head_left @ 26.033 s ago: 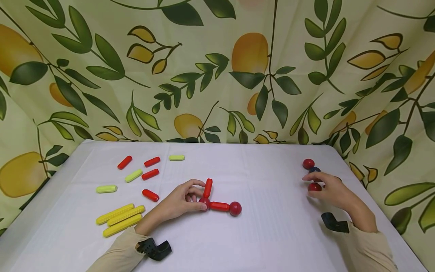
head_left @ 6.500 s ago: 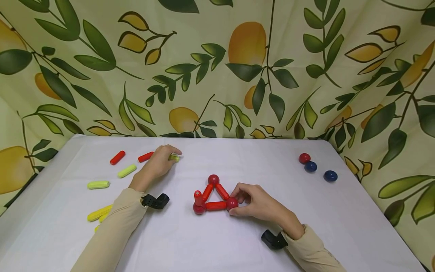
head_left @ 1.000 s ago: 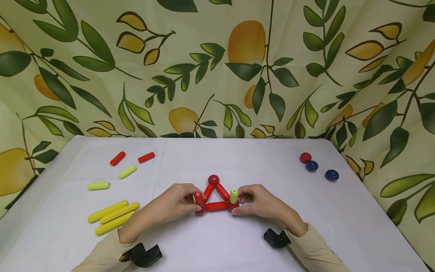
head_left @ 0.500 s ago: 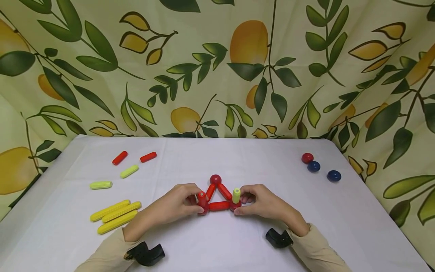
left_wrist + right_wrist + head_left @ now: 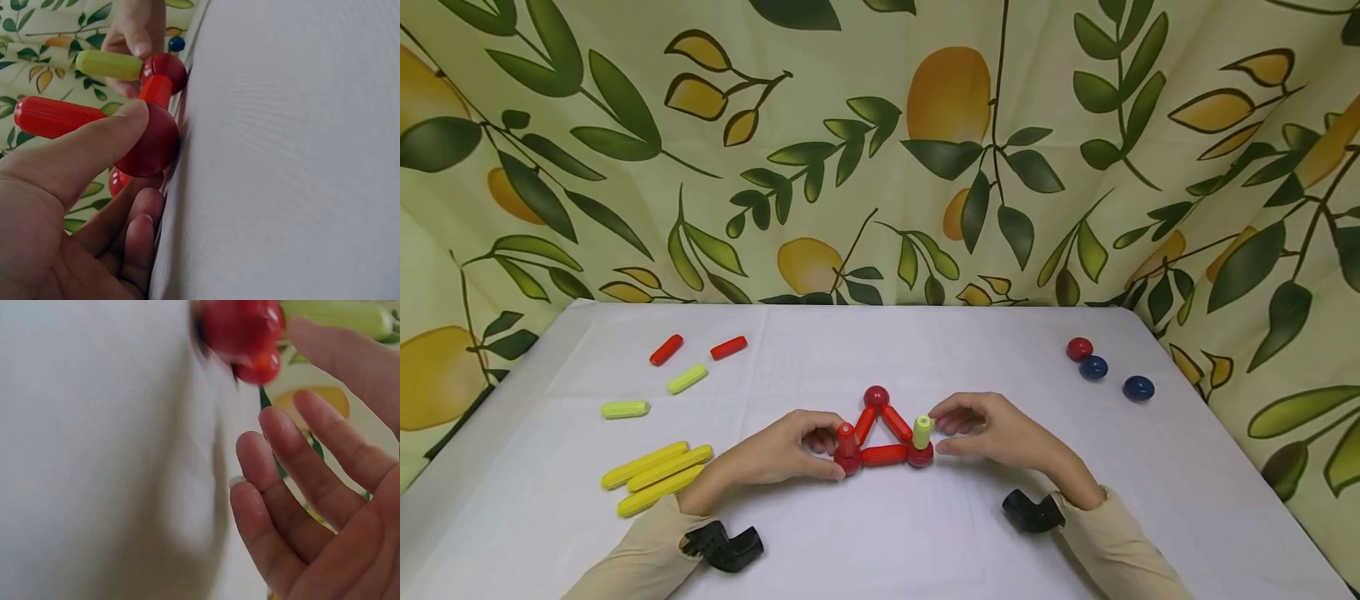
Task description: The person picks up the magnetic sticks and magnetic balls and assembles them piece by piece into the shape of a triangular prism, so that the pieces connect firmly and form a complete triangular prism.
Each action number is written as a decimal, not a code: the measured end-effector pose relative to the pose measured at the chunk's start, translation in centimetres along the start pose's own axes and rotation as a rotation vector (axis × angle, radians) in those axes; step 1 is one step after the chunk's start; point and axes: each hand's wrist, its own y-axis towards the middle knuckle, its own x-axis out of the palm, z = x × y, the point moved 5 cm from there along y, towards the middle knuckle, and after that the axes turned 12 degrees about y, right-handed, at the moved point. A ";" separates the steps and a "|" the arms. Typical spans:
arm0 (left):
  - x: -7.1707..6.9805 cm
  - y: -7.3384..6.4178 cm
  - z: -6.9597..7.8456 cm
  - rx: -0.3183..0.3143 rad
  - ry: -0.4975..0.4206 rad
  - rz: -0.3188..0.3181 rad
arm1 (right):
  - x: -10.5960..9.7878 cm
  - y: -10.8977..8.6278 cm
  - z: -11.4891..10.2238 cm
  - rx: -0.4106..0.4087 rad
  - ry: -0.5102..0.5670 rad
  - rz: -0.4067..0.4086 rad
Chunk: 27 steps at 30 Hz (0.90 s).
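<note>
A triangle of red rods (image 5: 884, 455) and red balls lies flat in the middle of the table. From its front left ball (image 5: 847, 462) a short red rod (image 5: 846, 437) stands up; a short light-green rod (image 5: 922, 431) stands on the front right ball (image 5: 920, 454). My left hand (image 5: 782, 450) grips the front left ball, its thumb (image 5: 128, 125) on the near side and fingers around behind. Just right of the front right ball, my right hand (image 5: 1000, 429) is held with fingers spread, nothing between them. The far ball (image 5: 876, 397) is untouched.
At left lie long yellow rods (image 5: 658, 469), two short light-green rods (image 5: 625, 409) and two short red rods (image 5: 728, 347). A red ball (image 5: 1079, 348) and two dark blue balls (image 5: 1138, 388) sit at the back right. A patterned curtain (image 5: 850, 167) hangs behind the table.
The light-green rod has come from the back left onto the front right ball. My right hand has just let go of that ball and moved slightly right; my left hand stays.
</note>
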 end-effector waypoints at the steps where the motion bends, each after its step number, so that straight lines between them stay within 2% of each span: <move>1: 0.0 0.0 0.0 0.004 -0.003 0.002 | -0.5 -0.1 -0.1 -0.007 -0.009 0.021; 10: 0.1 0.2 -0.1 0.010 -0.024 -0.006 | -4.6 -1.5 -0.3 -0.047 -0.126 0.237; 14: 0.1 0.2 -0.1 0.005 -0.027 -0.007 | -5.9 -1.9 -0.1 -0.048 -0.145 0.296; 22: 0.1 0.1 -0.3 -0.005 -0.024 -0.003 | -8.5 -2.8 0.9 0.000 -0.204 0.385; 27: 0.0 0.1 -0.2 -0.010 -0.019 -0.002 | -9.9 -3.5 0.9 -0.042 -0.259 0.456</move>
